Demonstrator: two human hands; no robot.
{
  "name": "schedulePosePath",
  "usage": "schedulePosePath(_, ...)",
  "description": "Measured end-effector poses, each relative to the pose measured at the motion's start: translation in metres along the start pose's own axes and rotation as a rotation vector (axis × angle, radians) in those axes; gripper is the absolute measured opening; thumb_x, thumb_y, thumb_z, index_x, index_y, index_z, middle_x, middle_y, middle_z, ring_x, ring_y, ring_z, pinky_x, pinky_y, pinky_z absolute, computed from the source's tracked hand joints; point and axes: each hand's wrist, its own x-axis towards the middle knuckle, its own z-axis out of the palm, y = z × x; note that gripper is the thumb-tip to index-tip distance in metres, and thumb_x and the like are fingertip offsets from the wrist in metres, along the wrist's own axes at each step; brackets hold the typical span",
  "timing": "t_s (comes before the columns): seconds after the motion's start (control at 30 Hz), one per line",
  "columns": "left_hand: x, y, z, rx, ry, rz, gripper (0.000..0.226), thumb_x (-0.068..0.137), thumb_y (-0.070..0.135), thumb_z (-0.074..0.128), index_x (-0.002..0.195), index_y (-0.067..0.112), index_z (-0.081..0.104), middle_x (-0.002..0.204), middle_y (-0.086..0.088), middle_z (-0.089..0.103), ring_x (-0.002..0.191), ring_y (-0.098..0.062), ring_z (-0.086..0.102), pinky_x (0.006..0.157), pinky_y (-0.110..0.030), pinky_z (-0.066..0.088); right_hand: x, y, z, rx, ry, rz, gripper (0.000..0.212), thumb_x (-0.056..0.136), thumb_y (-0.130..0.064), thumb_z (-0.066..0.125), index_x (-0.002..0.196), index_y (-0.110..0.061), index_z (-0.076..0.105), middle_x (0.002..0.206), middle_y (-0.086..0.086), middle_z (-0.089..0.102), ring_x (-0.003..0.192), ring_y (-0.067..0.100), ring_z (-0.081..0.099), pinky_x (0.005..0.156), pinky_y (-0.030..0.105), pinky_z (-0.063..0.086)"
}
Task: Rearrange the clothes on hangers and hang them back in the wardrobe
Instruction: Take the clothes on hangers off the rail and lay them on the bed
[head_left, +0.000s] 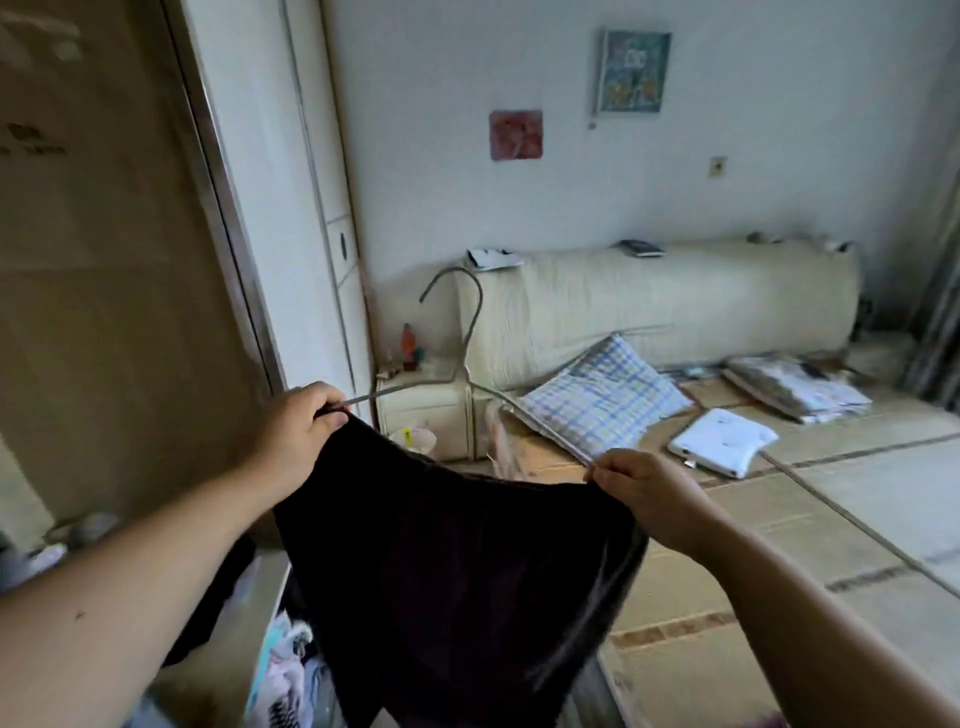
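Left hand (298, 422): fingers curled round hanger (470, 340) end and dark garment (452, 561).
Right hand (647, 496): fingers pinch the other end.

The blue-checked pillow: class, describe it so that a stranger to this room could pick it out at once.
Find the long cream backrest along the far wall. Against its foot, near the left end, leans the blue-checked pillow. It is the only checked thing there: the white slab beside it is plain, and the folded bedding further right is printed.
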Motion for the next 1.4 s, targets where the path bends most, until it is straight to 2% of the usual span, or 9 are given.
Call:
schedulePosePath(0.1,-0.023,0.008,0.029,0.062,-0.121,0.050,0.016,0.081,0.028,0.057,0.093,0.020,0.066,0.093,-0.006,0.067,0.092,-0.029,0.062,0.080,-0.040,0.048,-0.055,0.031,0.011,0.004,0.013,0.180,0.016,0.093,-0.023,0.054,0.081,-0.019,0.065,0.063,-0.006,0.054,0.058,0.006,0.044,0.055,0.021,0.033)
schedulePosePath(0.17,-0.037,0.027,0.046,0.067,-0.188,0.095,0.009,0.085,0.028,0.059,0.092,0.027,0.064,0.096,-0.002,0.067,0.094,-0.027,0.062,0.081,-0.039,0.048,-0.094,0.052,0.015,0.061,0.027,0.300,0.019,0.092,-0.019,0.055,0.074,-0.021,0.063,0.061,-0.006,0.053,0.057,0.007,0.044,0.057,0.026,0.034)
schedulePosePath(0.33,-0.071,0.100,0.099,0.025,-0.343,0.244,0.015,0.087,0.022,0.063,0.101,0.025,0.065,0.106,-0.003,0.067,0.102,-0.027,0.060,0.082,-0.034,0.045,-0.206,0.094,-0.006,0.227,0.115,0.551,0.021,0.090,-0.010,0.054,0.072,-0.017,0.062,0.060,-0.001,0.048,0.057,0.012,0.042,0.053,0.026,0.030)
schedulePosePath(0.53,-0.113,0.196,0.176,-0.111,-0.522,0.382,0.019,0.085,0.028,0.065,0.104,0.029,0.064,0.109,-0.002,0.068,0.103,-0.026,0.060,0.091,-0.038,0.046,-0.329,0.120,-0.057,0.523,0.322,0.799,0.020,0.089,-0.004,0.054,0.071,-0.010,0.061,0.052,0.000,0.048,0.039,0.008,0.044,0.038,0.016,0.034)
schedulePosePath(0.8,-0.168,0.347,0.262,-0.241,-0.679,0.534,0.022,0.088,0.026,0.062,0.110,0.025,0.063,0.113,-0.003,0.065,0.108,-0.026,0.057,0.091,-0.035,0.044,-0.439,0.174,-0.139,0.443,0.642,0.968,0.015,0.091,-0.005,0.054,0.080,-0.004,0.063,0.060,0.006,0.054,0.041,0.011,0.051,0.037,0.017,0.039)
schedulePosePath(0.97,-0.188,0.391,0.342,-0.102,-0.830,0.565,0.020,0.090,0.028,0.057,0.110,0.028,0.061,0.116,-0.003,0.063,0.109,-0.026,0.056,0.094,-0.041,0.044,-0.460,0.249,-0.139,0.323,0.592,1.098,0.017,0.092,-0.015,0.055,0.081,-0.011,0.067,0.073,0.010,0.062,0.065,0.021,0.057,0.058,0.030,0.042)
schedulePosePath(1.2,-0.203,0.430,0.473,0.152,-0.949,0.557,0.042,0.094,0.025,0.045,0.134,0.036,0.041,0.128,-0.002,0.053,0.118,-0.029,0.051,0.099,-0.050,0.041,-0.447,0.375,-0.147,0.210,0.434,1.250,0.018,0.095,-0.023,0.050,0.088,-0.016,0.065,0.086,0.006,0.066,0.075,0.019,0.059,0.062,0.028,0.040)
schedulePosePath(1.3,-0.208,0.441,0.520,0.226,-0.991,0.550,0.043,0.096,0.024,0.042,0.136,0.036,0.038,0.129,-0.001,0.053,0.119,-0.027,0.050,0.098,-0.045,0.041,-0.440,0.428,-0.147,0.157,0.337,1.305,0.015,0.095,-0.023,0.050,0.088,-0.021,0.063,0.090,0.004,0.065,0.084,0.021,0.059,0.062,0.027,0.038)
schedulePosePath(1.4,-0.214,0.446,0.557,0.251,-1.040,0.545,0.043,0.096,0.026,0.044,0.137,0.035,0.038,0.130,-0.002,0.052,0.120,-0.026,0.049,0.098,-0.044,0.040,-0.437,0.473,-0.148,0.154,0.246,1.357,0.019,0.095,-0.024,0.050,0.100,-0.016,0.066,0.099,0.007,0.068,0.094,0.025,0.062,0.074,0.029,0.044)
